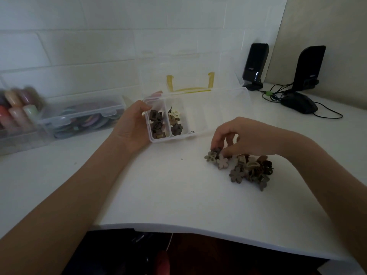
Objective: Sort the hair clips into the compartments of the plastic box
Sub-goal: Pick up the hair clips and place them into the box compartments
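A clear plastic box (218, 108) with its lid raised stands at the middle of the white desk. Its leftmost compartment holds dark square clips (156, 124). The compartment beside it holds flower-shaped clips (175, 121). The compartments to the right look nearly bare. My left hand (133, 126) grips the box's left end. A pile of brown and beige hair clips (244, 168) lies in front of the box, to the right. My right hand (240, 137) reaches down onto the pile's left edge, fingertips pinching a small dark clip (216, 150).
A closed clear case (83, 116) with colourful items and a blurred rack of coloured bottles (17, 108) stand at the left. Two black speakers (255, 66), a black mouse (299, 104) and cables lie at the back right. The desk's front edge (178, 229) runs close to me.
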